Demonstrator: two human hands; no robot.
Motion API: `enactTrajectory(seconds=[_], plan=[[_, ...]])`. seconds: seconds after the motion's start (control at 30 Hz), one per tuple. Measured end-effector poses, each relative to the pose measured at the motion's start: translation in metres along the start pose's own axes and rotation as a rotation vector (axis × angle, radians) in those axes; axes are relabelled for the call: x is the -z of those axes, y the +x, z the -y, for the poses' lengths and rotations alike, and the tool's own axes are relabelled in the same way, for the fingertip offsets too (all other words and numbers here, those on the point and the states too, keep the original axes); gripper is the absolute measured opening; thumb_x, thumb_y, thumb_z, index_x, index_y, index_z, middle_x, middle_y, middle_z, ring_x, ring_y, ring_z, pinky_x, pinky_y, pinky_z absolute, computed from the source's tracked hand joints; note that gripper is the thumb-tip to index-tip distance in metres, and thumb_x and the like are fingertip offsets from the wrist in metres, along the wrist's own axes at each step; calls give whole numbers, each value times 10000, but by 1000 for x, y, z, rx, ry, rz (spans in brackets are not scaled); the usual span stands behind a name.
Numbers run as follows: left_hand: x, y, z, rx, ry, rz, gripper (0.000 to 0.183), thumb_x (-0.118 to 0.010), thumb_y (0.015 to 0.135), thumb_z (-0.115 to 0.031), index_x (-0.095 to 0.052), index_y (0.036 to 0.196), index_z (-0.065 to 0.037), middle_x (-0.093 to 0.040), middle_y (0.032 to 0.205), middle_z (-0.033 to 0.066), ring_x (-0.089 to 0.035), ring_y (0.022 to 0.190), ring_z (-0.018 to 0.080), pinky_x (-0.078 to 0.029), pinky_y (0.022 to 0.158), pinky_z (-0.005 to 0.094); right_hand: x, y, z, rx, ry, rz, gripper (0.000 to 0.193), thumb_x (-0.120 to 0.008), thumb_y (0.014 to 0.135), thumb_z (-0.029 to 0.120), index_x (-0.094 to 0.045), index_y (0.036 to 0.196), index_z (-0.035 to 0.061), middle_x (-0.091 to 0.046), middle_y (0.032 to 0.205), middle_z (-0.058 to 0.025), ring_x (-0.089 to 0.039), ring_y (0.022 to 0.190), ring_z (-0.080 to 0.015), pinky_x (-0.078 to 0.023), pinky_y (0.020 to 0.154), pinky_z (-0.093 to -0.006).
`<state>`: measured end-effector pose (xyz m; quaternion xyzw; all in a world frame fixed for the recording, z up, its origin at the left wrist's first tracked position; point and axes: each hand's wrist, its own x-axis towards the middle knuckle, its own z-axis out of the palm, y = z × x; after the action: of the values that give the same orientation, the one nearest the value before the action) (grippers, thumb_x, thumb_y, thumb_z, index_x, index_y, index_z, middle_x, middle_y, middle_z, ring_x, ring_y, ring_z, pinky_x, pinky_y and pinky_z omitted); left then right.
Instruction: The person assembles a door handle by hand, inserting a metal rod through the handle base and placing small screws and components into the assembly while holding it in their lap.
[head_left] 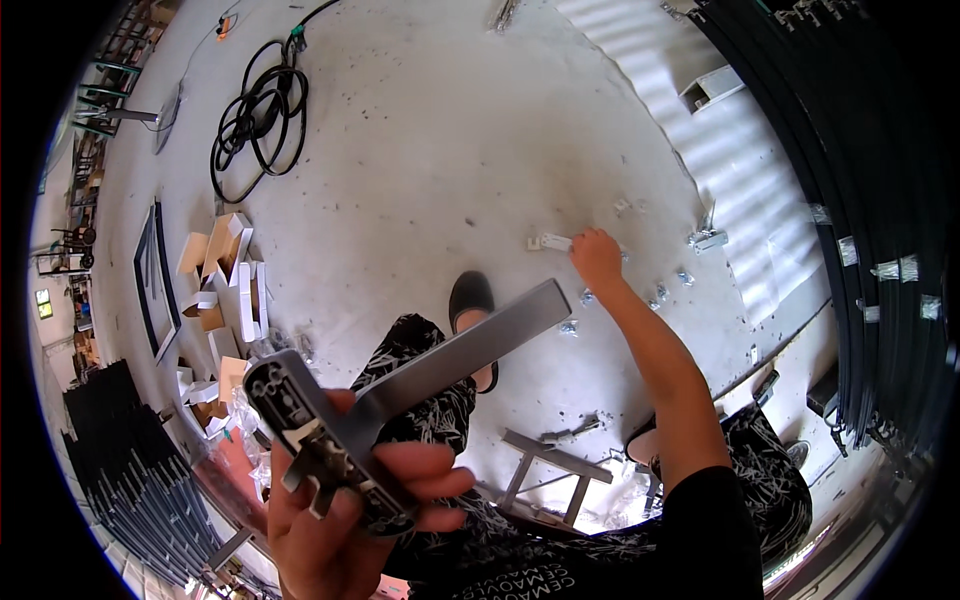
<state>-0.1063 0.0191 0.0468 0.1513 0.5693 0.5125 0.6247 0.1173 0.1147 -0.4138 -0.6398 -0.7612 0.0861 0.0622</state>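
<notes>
My left hand [330,515] is wrapped round a grey window handle [465,350], raised close in front of me. Its long lever slants up to the right, and the back of its base shows a metal mechanism with a forked prong. Farther off, my right arm stretches down to the floor. The fingers of my right hand [597,262] are closed on one end of a flat white slotted piece [555,242]; how far it is lifted, if at all, I cannot tell. Small clear packets of hardware [569,327] lie scattered near that hand.
Opened cardboard boxes [222,250] and plastic wrap are on the left, with a coiled black cable [262,120] beyond. Bundled black profiles [860,200] line the right side beside a white sheet [745,170]. A small metal-framed stool [555,460] stands near my legs.
</notes>
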Motion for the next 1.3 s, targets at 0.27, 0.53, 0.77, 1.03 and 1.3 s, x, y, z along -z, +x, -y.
enactTrajectory(seconds=[0.27, 0.53, 0.77, 1.03, 1.3], plan=[[-10, -2, -2, 122, 57, 338, 513, -480, 891, -96, -284, 1363, -52, -529, 1201, 295, -551, 1122, 415, -470, 944, 497, 139, -64, -25, -402, 513, 71, 162, -694, 768, 130, -604, 866, 39, -640, 798, -90, -624, 754, -237, -514, 672, -326], [-17, 6, 40, 43, 42, 588, 471, -429, 901, -55, -282, 1346, -6, -544, 1176, 275, -580, 1090, 362, -496, 941, 441, 370, -127, 16, -394, 1294, 124, 164, -649, 845, 114, -619, 937, -18, -613, 777, -35, -571, 670, -98, -476, 596, -218], [-33, 9, 74, 55, 216, 774, 463, -488, 888, -64, -315, 1316, -25, -569, 1133, 208, -603, 1032, 276, -517, 892, 406, 442, -197, 61, -236, 1347, -214, 221, -713, 812, 53, -557, 967, 40, -603, 767, -24, -554, 645, -70, -455, 556, -194], [-59, 1, 102, 233, 331, 982, 510, -530, 880, -100, -319, 1341, -40, -566, 1164, 155, -603, 1044, 239, -518, 887, 408, 432, -198, 56, -154, 1419, -228, 158, -656, 867, 90, -668, 1005, 15, -634, 795, -9, -536, 638, -60, -445, 547, -195], [-77, -9, 106, 350, 381, 1115, 527, -490, 896, -70, -286, 1381, -35, -547, 1207, 162, -608, 1044, 251, -505, 925, 421, 425, -183, 40, -241, 1411, -188, 151, -652, 874, 93, -672, 1002, 16, -638, 789, -2, -509, 636, -40, -432, 529, -183]])
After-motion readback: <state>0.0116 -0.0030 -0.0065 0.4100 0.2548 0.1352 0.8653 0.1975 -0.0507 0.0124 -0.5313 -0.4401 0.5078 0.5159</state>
